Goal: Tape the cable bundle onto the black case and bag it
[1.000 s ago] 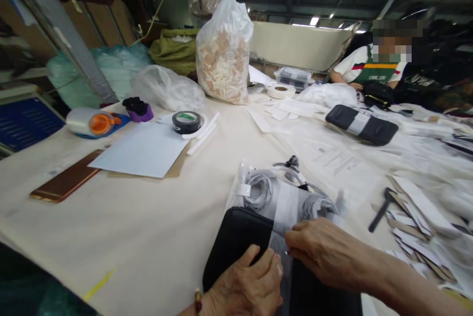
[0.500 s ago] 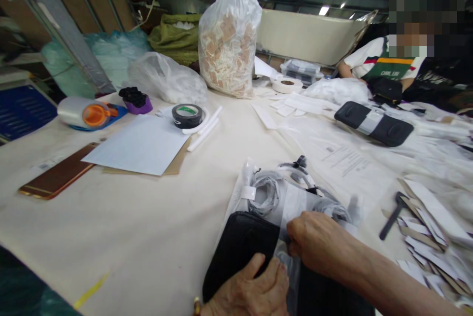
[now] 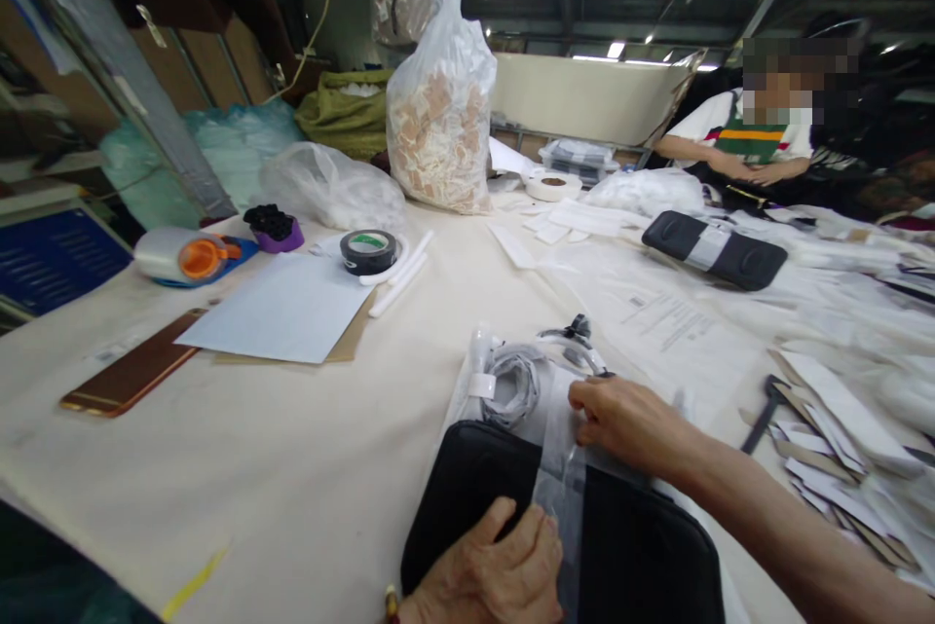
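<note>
Taking 12 as the far side of the view, 6 as nearest the person. At 9, a slim bronze-coloured flat slab [image 3: 135, 361] is lying on the cream tabletop [image 3: 292, 478]. Past it, also 9, a clear film roll with an orange core [image 3: 179, 257] is sitting just left of a purple ring-shaped holder with black stuff on top [image 3: 276, 233]. In front of those, a pale blue paper sheet [image 3: 274, 308] is overlapping brown card, and a black tape roll [image 3: 369, 252] is lying at its far right corner, thin white rods [image 3: 400, 285] beside it. Near 12, a translucent plastic bag of tan scraps [image 3: 438, 132] is standing upright.

At 6, left hand [image 3: 489, 566] is resting palm down on the black round-cornered case [image 3: 650, 532], its grip sitting apart. Case is lying at 5, a translucent strip [image 3: 562, 497] crossing it. A grey wrapped coil [image 3: 515, 385] is lying just beyond. At 4, right hand [image 3: 632, 420] is reaching over the case's far edge, fingertips curling together at the strip; can't tell if its grip is clamping it.

At 3, another black case with a pale band [image 3: 749, 259] is lying apart. At 4, a dark T-shaped tool [image 3: 761, 420] is lying beside loose paper strips [image 3: 840, 483].
</note>
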{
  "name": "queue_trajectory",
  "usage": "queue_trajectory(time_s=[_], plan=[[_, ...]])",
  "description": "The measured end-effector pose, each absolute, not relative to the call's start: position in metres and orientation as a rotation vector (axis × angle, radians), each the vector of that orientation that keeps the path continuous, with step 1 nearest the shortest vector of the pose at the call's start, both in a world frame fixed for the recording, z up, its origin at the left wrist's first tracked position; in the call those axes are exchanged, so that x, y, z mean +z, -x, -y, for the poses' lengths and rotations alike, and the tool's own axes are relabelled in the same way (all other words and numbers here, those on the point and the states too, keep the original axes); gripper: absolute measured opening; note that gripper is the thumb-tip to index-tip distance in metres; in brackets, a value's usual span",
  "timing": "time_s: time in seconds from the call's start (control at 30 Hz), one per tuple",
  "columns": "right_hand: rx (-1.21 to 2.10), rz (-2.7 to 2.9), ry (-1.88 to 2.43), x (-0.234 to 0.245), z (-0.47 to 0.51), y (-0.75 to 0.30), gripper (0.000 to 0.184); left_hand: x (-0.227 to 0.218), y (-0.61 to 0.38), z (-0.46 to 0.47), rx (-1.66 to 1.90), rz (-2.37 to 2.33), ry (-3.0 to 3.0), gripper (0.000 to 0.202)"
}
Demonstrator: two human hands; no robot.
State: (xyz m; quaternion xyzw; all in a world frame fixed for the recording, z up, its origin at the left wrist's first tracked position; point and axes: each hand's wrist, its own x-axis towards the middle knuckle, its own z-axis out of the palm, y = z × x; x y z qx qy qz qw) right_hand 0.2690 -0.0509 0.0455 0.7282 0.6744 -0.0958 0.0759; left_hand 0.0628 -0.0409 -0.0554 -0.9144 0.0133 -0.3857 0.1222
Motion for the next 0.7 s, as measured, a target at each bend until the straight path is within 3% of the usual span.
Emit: queue_trajectory(time_s=[0.03,0.17,0.27,0.37,0.57,0.7], plan=[[-0.258,-2.041,-2.198,0.044,0.058,-0.266,0.006,-0.056,-0.063,0.041,-1.131,-0.033,2.664,0.021],[0.042,-2.507,-2.192,0.023,0.102,-0.244,0.031,-0.059,-0.064,0.041,-1.147,-0.023,2.635,0.024],[0.570,-2.822,-1.902,-0.007,0.130,-0.231,0.032,-0.061,-0.063,0.040,-1.121,-0.046,2.631,0.023],[0.922,-2.751,-1.769,-0.027,0.141,-0.226,0.034,-0.062,-0.062,0.039,-1.117,-0.079,2.619,0.022],[0.989,-2.700,-1.717,-0.025,0.142,-0.226,0.032,-0.068,-0.059,0.040,-1.174,-0.064,2.634,0.017],[1.006,-2.756,-2.002,-0.039,0.143,-0.213,0.038,-0.066,-0.057,0.038,-1.163,-0.037,2.671,0.026]])
